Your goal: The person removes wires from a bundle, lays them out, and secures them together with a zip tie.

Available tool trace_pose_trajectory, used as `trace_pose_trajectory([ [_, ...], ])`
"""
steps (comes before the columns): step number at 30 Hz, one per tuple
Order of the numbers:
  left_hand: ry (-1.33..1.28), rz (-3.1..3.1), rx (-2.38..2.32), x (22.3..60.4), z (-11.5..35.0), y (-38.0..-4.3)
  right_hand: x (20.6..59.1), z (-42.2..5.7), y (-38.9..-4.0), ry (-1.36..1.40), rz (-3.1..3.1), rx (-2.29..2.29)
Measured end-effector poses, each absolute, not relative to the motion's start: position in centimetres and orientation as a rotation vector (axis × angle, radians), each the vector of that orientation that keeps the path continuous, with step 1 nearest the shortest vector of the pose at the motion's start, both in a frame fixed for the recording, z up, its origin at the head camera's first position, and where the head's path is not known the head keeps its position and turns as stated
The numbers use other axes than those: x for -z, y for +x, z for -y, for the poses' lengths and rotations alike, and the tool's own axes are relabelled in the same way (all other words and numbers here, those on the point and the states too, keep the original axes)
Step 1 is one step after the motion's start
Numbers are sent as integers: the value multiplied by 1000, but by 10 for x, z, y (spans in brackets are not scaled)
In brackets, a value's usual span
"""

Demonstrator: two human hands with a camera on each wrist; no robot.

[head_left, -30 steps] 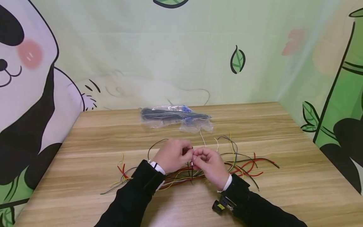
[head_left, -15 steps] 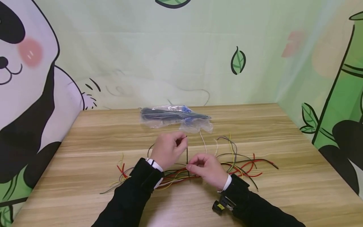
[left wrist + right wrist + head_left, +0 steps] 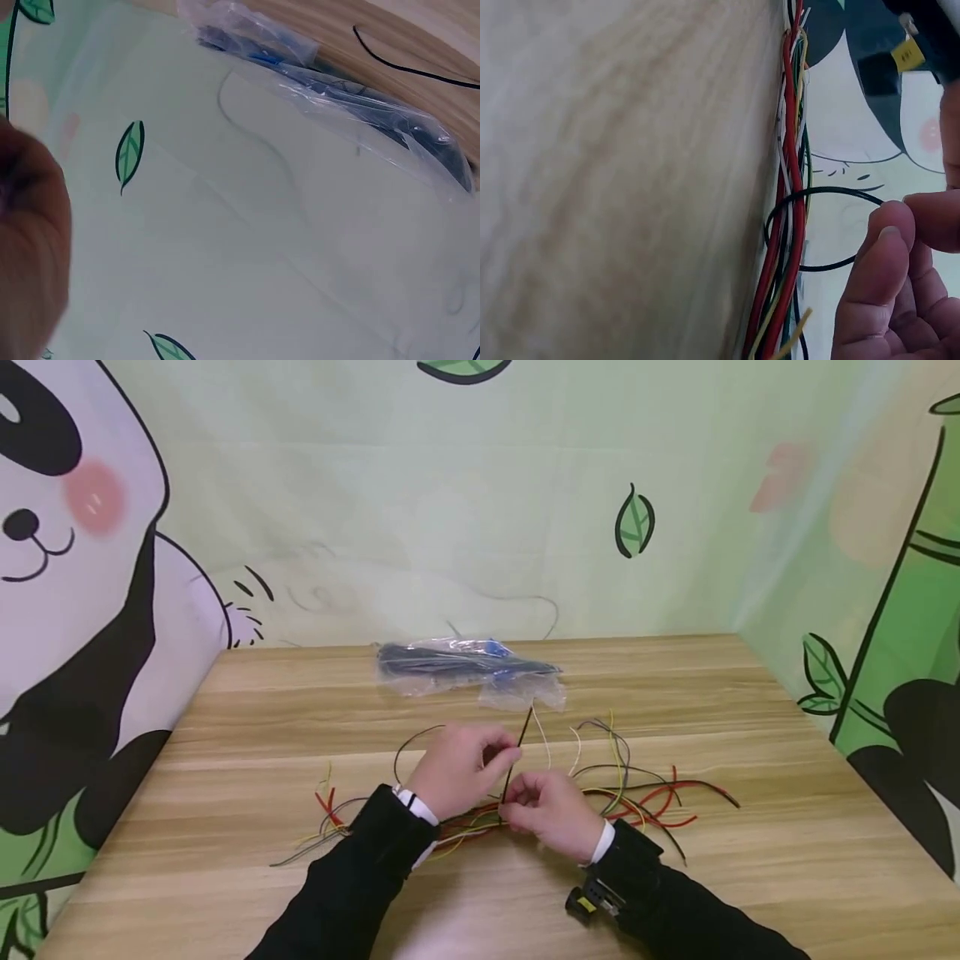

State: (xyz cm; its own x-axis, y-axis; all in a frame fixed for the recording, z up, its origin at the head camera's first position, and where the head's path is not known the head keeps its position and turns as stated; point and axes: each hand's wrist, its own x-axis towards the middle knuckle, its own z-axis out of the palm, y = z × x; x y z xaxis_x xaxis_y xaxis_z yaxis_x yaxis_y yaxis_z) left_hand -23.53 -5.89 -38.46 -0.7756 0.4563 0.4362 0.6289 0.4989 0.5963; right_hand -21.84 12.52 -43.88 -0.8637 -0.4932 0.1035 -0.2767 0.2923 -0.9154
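A bundle of thin red, black, yellow, white and grey wires point(image 3: 667, 797) lies across the table under both hands. A black cable tie point(image 3: 832, 189) loops loosely around the bundle in the right wrist view. My right hand point(image 3: 551, 814) pinches the tie low, close to the wires, between thumb and index finger. With thumb and finger, my left hand point(image 3: 461, 768) pinches the tie higher up, and its free tail slants up toward the bag. The tie's head is hidden by the right fingers. In the left wrist view, only part of a hand point(image 3: 34, 247) shows at the left edge.
A clear plastic bag point(image 3: 465, 667) of black cable ties lies at the back of the wooden table point(image 3: 262, 718). Wire ends fan out at both sides of the hands. A printed cloth wall point(image 3: 337, 510) stands behind the table.
The hands were close together, then the left rose along the tie with the right lower. Now the left has come back down, and the tie's tail leans up to the right above it.
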Motion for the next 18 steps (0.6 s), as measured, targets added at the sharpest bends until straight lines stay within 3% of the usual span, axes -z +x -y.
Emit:
trace_pose_trajectory([
  [18,-1123,2376,850,396,64,-218,433,-120,-227,-1293,-3039,920],
])
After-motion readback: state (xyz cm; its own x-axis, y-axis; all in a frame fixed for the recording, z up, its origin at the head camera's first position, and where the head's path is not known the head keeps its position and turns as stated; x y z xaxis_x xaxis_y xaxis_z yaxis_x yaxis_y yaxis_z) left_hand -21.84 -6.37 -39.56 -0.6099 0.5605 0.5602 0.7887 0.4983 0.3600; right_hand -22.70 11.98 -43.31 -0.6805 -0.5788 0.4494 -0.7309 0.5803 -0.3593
